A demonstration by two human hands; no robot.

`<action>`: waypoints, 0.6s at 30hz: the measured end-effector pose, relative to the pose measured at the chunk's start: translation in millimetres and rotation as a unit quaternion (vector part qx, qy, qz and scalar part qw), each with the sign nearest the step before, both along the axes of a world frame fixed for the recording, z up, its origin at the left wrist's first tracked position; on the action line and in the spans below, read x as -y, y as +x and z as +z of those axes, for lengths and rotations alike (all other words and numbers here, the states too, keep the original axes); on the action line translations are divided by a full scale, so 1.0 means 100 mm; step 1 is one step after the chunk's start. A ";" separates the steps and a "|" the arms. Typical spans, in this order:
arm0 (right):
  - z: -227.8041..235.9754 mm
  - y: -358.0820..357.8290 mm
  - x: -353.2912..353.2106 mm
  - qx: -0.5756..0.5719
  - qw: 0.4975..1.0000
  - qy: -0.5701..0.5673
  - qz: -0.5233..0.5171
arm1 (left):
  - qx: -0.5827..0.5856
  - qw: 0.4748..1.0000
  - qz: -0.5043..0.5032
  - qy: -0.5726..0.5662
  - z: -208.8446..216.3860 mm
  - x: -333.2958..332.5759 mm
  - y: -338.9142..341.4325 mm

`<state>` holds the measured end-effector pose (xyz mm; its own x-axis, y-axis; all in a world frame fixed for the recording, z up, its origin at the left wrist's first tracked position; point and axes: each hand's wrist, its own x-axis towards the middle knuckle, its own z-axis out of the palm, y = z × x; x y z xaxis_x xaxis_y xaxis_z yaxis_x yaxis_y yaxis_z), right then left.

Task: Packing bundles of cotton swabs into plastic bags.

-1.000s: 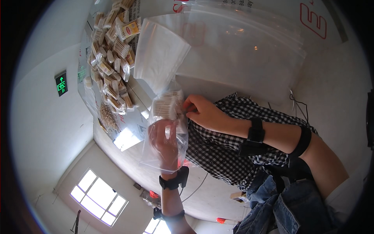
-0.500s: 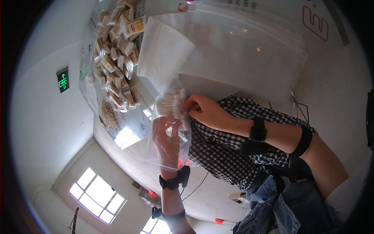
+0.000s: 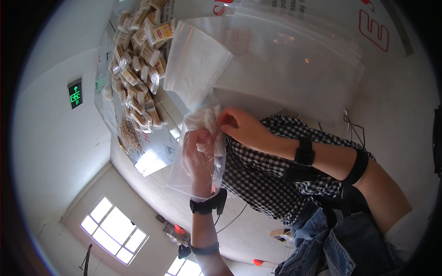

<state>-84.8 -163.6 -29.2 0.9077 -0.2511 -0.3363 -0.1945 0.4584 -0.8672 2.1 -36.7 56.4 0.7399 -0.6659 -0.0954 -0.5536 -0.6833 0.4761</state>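
Observation:
A clear plastic bag (image 3: pixel 178 177) covers my left hand (image 3: pixel 199 143), which shows through the film, and hangs loosely down around that wrist. My left fingers are curled against a pale pack of cotton swabs (image 3: pixel 200 118), blurred behind the plastic at the far end of the bag. From the right, my right hand (image 3: pixel 235 124) reaches in with thumb and fingers pinched together on the bag beside the swabs. Its exact grip is partly hidden by the fingers.
Many small packs of wooden-stick cotton swabs (image 3: pixel 138 69) are heaped at the upper left, with loose swabs (image 3: pixel 130 135) below them. Flat clear zip bags (image 3: pixel 285 60) lie in a stack beyond my hands, a smaller bag (image 3: pixel 195 60) at their left.
My left hand has shifted slightly up inside the bag, toward the swabs. The swab sticks, sharp before, are now blurred. My right hand stays pinched nearly in place.

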 end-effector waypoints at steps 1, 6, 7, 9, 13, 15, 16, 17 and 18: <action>0.02 0.03 0.04 0.000 1.000 -0.001 0.000 | 0.000 1.000 0.000 -0.001 0.00 -0.01 0.00; 0.31 0.07 0.29 0.058 0.974 -0.219 -0.002 | 0.125 0.990 -0.069 -0.004 0.01 0.00 -0.08; 0.40 0.06 0.29 0.058 0.974 -0.219 -0.003 | 0.125 0.990 -0.070 -0.004 -0.01 0.00 -0.11; 0.64 -0.01 0.24 0.079 0.944 -0.302 0.104 | 0.124 0.992 -0.024 -0.018 0.01 0.05 -0.17; 0.99 0.04 -0.09 0.082 0.850 -0.517 0.056 | 0.073 0.996 -0.040 -0.032 -0.02 -0.01 -0.12; 1.05 0.03 -0.38 0.143 0.886 -0.423 0.124 | 0.067 0.996 -0.057 -0.017 -0.11 0.05 -0.14; 1.22 -0.02 -0.43 0.147 0.893 -0.396 0.153 | 0.069 0.996 -0.064 -0.006 -0.10 0.06 -0.14; 1.37 -0.07 -0.48 0.151 0.899 -0.368 0.181 | 0.071 0.995 -0.070 0.005 -0.08 0.08 -0.14; 1.40 -0.08 -0.51 0.145 0.900 -0.370 0.179 | 0.069 0.994 -0.078 0.013 -0.11 0.11 -0.15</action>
